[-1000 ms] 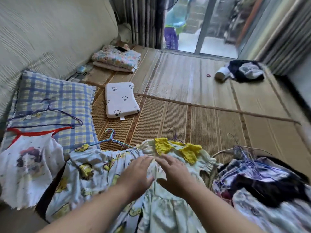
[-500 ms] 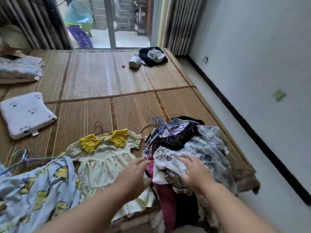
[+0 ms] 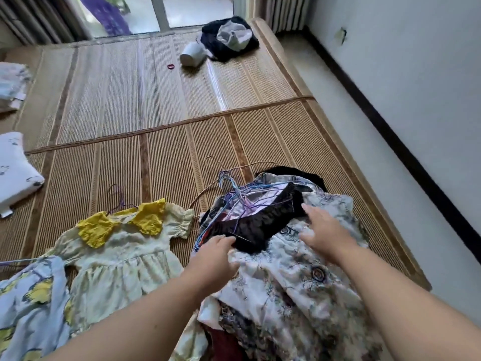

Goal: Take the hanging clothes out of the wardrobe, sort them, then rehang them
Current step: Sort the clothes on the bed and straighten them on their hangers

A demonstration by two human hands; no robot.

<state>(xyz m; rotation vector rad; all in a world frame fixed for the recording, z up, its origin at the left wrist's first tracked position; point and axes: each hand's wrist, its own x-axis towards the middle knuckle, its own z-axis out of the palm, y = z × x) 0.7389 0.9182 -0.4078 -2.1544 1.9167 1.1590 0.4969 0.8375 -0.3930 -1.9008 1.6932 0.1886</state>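
1. the pile point(image 3: 299, 282) of clothes lies on the mat point(image 3: 156, 113) at the near right, close to the mat's right edge, and both hands are on it.
2. the right hand point(image 3: 322, 230) lies flat on the pile's pale printed top layer, with its fingers straight and a little spread and its fingertips touching a black garment point(image 3: 265, 222).
3. the left hand point(image 3: 216, 254) is at the pile's left side, fingers bent toward the near edge of the black garment. blur hides the fingertips, so i cannot tell whether it pinches any cloth.
4. the black garment lies across the top of the pile, between the printed cloth and the hangers point(image 3: 234, 194).
5. the hangers are thin blue and purple wire, bunched at the pile's far end with their hooks reaching onto the mat.
6. a dress point(image 3: 122, 256) with a yellow collar lies flat on the mat just left of the pile, and a purple hook shows above its collar.
7. a blue garment point(image 3: 28, 308) with yellow print lies at the near left, beside the dress.
8. far off, a white cup point(image 3: 192, 57) lies on its side against a dark heap point(image 3: 229, 37) of cloth, with a small pink ring point(image 3: 170, 66) near it.
9. a white pillow point(image 3: 15, 173) sits at the left edge.
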